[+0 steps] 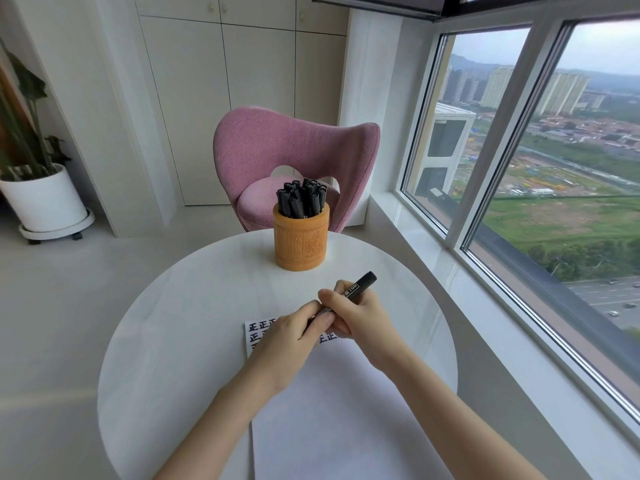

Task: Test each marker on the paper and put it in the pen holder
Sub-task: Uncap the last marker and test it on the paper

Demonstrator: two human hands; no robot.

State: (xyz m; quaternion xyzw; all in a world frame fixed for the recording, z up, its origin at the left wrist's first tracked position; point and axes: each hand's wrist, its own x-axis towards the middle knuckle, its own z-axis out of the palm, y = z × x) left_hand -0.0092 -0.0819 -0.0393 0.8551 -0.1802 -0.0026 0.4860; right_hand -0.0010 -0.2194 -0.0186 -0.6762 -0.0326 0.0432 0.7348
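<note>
Two hands met above the upper part of the paper (332,410), sharing one black marker (360,285). The right hand (360,315) was curled around the marker's barrel, and the left hand (294,332) pinched its lower end; whether that end was capped could not be told. The marker slanted up toward the window side, its far end free. Rows of black written characters (258,327) ran along the paper's top edge, partly hidden by the hands. The paper lay on a round white table (180,306). Beyond the hands stood an orange carved pen holder (300,244), upright near the table's far edge, packed with black markers (303,199). A pink chair (277,147) stood behind the table.
</note>
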